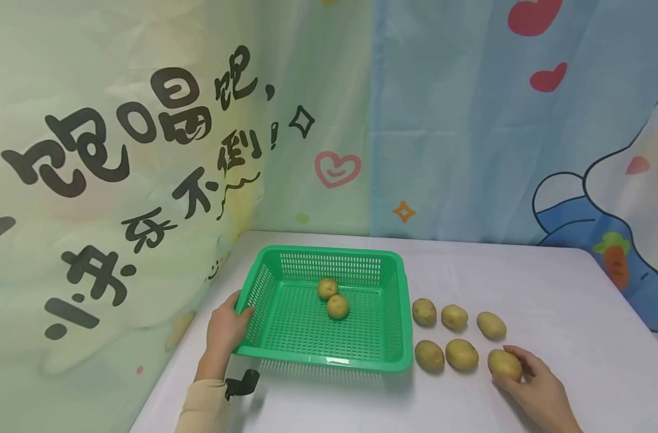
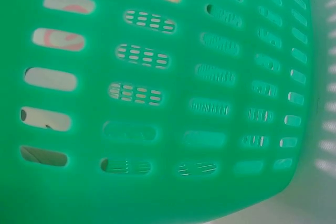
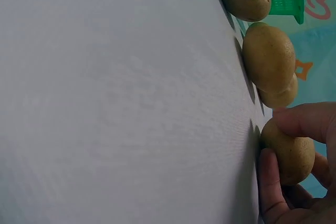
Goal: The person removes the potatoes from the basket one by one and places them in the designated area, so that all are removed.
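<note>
My left hand (image 1: 226,325) grips the left rim of a green plastic basket (image 1: 329,359), thumb on the inner side. Two potatoes (image 1: 337,307) lie touching on the basket's floor. The left wrist view shows only the basket's slotted wall (image 2: 173,108) close up; the hand is out of sight there. At the front right of a double row, my right hand (image 1: 540,385) holds a potato (image 1: 503,364) between thumb and fingers. In the right wrist view this potato (image 3: 294,156) sits at the table surface, and the fingers curl around it.
Several more potatoes (image 1: 461,355) lie on the white table (image 1: 567,294) between the basket and my right hand. Printed curtains (image 1: 442,120) stand behind and to the left of the table. A black device (image 1: 243,383) is strapped at my left wrist.
</note>
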Demonstrator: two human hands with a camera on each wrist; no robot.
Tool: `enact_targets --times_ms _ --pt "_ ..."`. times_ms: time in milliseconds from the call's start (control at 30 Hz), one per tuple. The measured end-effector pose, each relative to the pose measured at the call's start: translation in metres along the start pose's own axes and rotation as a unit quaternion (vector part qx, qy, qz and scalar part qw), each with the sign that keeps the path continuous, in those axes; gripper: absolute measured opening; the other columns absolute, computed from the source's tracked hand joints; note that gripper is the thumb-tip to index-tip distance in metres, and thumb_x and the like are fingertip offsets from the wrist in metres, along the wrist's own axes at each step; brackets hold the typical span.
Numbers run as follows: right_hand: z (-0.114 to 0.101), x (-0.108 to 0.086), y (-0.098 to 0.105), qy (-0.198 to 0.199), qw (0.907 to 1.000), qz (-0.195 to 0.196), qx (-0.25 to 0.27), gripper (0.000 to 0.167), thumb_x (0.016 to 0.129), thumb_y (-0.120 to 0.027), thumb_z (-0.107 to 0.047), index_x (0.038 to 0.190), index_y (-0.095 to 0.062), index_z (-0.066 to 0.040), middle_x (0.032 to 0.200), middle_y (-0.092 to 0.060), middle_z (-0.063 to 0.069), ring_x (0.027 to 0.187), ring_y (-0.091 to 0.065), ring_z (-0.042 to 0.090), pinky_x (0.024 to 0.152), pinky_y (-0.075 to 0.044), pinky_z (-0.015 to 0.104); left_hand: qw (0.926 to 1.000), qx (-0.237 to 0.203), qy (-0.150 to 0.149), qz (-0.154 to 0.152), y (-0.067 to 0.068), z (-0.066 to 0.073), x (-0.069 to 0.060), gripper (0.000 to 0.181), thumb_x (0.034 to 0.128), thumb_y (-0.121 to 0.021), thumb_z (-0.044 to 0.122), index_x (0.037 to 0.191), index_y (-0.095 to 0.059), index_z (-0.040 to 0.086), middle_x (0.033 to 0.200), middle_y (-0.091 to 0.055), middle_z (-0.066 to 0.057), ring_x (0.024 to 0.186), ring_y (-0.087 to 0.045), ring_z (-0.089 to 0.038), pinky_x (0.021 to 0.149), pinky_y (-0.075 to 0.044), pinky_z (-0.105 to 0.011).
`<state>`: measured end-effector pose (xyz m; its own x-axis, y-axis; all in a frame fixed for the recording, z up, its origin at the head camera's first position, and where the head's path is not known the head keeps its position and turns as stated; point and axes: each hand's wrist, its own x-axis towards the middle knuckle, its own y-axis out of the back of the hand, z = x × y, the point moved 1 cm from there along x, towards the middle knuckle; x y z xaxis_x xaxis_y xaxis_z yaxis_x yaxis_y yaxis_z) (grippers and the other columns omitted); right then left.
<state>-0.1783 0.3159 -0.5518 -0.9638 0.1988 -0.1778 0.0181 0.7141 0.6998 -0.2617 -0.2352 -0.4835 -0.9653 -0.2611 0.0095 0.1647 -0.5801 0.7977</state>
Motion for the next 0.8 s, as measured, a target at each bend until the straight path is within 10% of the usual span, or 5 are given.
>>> enact_targets --times_ms 533,800 --pt "0.006 -0.003 0.000 -0.051 0.9977 -0.036 0.025 0.099 0.084 -0.069 -0.057 0.152 -0.023 -0.001 0.151 -0.025 0.030 0.130 -0.031 0.053 0.099 -0.032 0.067 1.0000 -0.004 -0.004 0.001 -0.001 -0.001 0.002 0.057 0.0948 -0.061 0.024 0.143 -0.045 0.000 0.123 -0.061 -0.026 0.067 -0.056 -0.022 0.056 -0.041 -0.031" --pt "-0.013 -0.012 0.014 -0.107 0.9886 0.031 0.101 0.070 0.096 -0.058 -0.043 0.148 -0.034 -0.003 0.146 -0.038 0.024 0.100 -0.060 0.022 0.068 -0.053 0.029 1.0000 0.001 -0.008 0.005 0.000 -0.001 0.002 0.056 0.0947 -0.062 0.023 0.143 -0.045 -0.001 0.124 -0.061 -0.026 0.073 -0.059 -0.024 0.060 -0.044 -0.034"
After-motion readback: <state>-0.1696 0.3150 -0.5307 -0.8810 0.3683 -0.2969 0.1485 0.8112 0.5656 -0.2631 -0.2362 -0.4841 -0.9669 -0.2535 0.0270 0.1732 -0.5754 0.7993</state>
